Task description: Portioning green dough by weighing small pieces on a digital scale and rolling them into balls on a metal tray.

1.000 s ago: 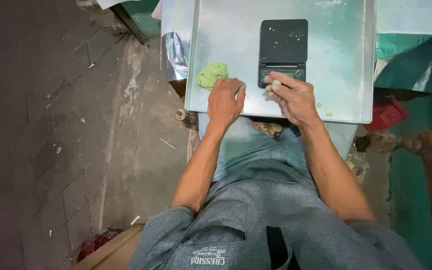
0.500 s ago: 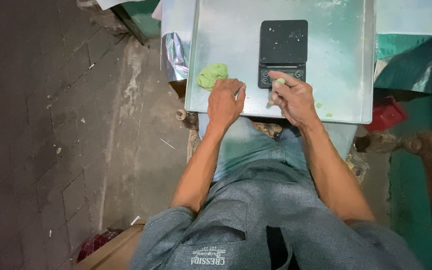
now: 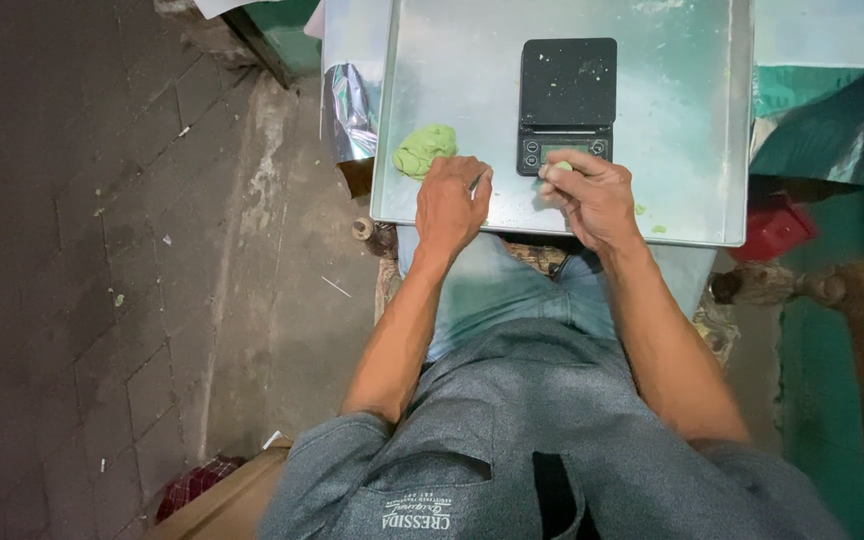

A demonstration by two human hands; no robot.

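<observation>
a small piece of green dough (image 3: 563, 166) is pinched in the fingertips of the right hand (image 3: 592, 200), just at the front edge of a black digital scale (image 3: 567, 105) on a metal table (image 3: 692, 130). the left hand (image 3: 450, 205) rests palm down with a loose, empty grip, a thin metal tool half hidden beneath it, just beside a larger green dough lump (image 3: 425, 150). this looks like portioning; setting the piece on the scale platform would call for a short reach forward and a gentle release.
</observation>
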